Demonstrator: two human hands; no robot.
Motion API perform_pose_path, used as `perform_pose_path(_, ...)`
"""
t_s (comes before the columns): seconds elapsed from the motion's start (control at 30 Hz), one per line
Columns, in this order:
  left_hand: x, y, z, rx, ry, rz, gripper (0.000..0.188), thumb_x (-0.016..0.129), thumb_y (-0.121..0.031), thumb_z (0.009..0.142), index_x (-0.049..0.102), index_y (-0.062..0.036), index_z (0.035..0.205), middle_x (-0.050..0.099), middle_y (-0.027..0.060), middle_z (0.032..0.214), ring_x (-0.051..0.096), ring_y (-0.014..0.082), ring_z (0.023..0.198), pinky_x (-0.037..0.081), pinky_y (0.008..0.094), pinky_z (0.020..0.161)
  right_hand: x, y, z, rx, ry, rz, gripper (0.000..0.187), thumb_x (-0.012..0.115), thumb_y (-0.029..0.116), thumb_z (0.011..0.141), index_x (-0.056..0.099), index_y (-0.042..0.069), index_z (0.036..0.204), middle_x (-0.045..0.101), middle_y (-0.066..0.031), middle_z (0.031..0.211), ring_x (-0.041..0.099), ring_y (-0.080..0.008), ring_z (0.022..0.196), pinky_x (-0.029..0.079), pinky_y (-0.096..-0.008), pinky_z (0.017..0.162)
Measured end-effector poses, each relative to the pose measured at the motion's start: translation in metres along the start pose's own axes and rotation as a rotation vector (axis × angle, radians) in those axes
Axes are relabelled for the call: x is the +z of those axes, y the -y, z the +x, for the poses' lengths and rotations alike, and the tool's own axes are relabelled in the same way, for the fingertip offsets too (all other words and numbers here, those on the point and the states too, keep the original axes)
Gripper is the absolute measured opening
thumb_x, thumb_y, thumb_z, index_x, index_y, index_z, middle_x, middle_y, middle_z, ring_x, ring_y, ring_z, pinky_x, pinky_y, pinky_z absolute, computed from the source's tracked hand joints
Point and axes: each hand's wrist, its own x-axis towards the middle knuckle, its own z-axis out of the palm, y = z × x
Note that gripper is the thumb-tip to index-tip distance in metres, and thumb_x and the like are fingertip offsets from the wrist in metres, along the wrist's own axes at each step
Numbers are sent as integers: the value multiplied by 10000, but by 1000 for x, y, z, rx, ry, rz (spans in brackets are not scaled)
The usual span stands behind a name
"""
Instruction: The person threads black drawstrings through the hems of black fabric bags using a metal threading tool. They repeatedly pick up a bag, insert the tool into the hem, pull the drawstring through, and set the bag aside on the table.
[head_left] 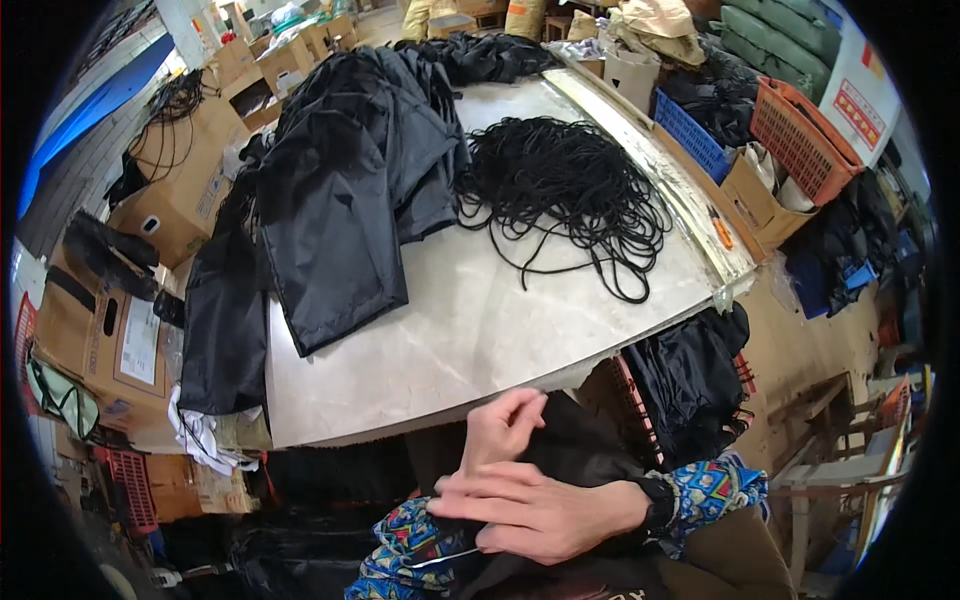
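Near edge of the table (430, 375)
Left hand (503, 428) curls, grip unclear; right hand (550, 510), fingers extended, crosses its wrist, perhaps bracing.

Bright middle, bowed edges, black rim.

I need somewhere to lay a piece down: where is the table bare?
On the table, the largest bare patch lies between the black cloth, the cord pile and the near edge. A smaller one lies behind the cord. Crowded: left and far end, under cloth; mid-right, under cord.
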Motion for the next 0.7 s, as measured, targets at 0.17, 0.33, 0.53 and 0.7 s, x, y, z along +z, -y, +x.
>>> perform_pose_path(0.17,-51,-1,68,352,-471,343,400,649,-180,854,550,41,1172,608,161,1122,580,201,990,454,329,841,-2,-10,-22,256,55,566,124,492,76,946,517,-25,1012,574,-113,922,619,-223,831,482,-316,684)
perform_pose_path(0.33,-160,33,150,151,-790,1037,418,571,-169,837,528,51,1190,579,225,1158,554,356,1064,425,405,915,-7,-2,-20,396,88,649,136,470,97,967,527,-4,1038,582,-116,859,631,-207,744,493,-295,652)
perform_pose_path(0.53,-113,54,62,131,-301,605,379,520,-124,883,511,28,1231,540,208,1253,454,385,1228,274,546,1040,-40,2,-71,639,-151,335,131,494,108,958,552,19,1036,609,-93,840,629,-172,682,494,-293,625)
perform_pose_path(0.7,-83,79,-24,371,69,808,415,509,-51,819,525,-48,1234,556,111,1281,383,364,1311,120,622,1079,-25,-17,-57,427,-170,281,129,456,133,963,498,12,972,554,-151,741,583,-296,668,450,-381,601)
